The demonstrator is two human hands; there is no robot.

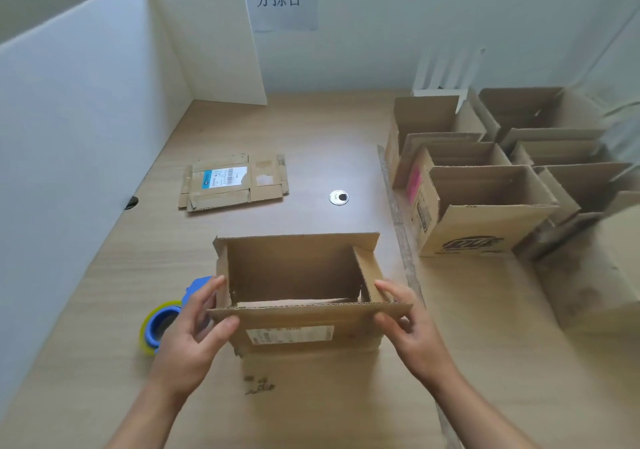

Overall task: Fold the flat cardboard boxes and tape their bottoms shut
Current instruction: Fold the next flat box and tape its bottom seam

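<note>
A: Where's the open box (294,272)?
B: Centre of table (311,130), 12 o'clock from me, long axis 9-to-3. Left hand (194,331) pinches the near flap's 9 o'clock end, right hand (412,327) the 3 o'clock end.
A: Tape?
B: Tape roll (156,327) at 8 o'clock of it, just beside the left hand. Left's nearer, I reckon.

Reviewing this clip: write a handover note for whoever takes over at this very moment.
Hands: left hand and right hand each pinch a near corner of the opened box.
The tape dispenser lies just left of the left hand.
Done: several erected boxes stand at right.
Left: one flat box lies farther back. The opened box's bottom is hidden, so check whether it needs tape.
</note>
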